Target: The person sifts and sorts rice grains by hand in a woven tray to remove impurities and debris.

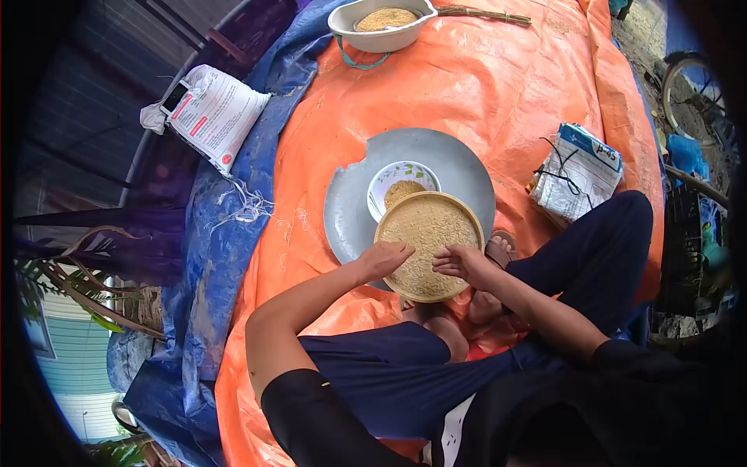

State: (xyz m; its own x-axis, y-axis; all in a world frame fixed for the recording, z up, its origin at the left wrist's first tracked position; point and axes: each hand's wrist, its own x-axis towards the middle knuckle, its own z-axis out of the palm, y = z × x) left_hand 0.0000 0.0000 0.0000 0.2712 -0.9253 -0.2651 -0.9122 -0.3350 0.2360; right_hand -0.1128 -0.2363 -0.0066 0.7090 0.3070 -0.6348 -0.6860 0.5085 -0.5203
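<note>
A round woven tray (430,294) of pale, unhusked-looking grain (432,241) lies in front of me, overlapping a white bowl and a grey metal sheet. My left hand (384,260) reaches over the tray's left rim, its fingers stretched out above the grain. From the right comes my right hand (465,264), palm inward and fingers apart over the grain. Neither hand visibly holds anything, though the undersides of the fingers are hidden. More grain sits in the white bowl (378,185), which has a leaf pattern and stands on the round grey sheet (459,167).
Orange tarpaulin (311,175) covers the ground, with blue tarpaulin (222,206) at its left. A grain-filled basin (393,37) and a bundle of sticks (486,14) lie at the back. White sacks stand left (218,113) and right (583,175). My sandalled foot (500,247) is beside the tray.
</note>
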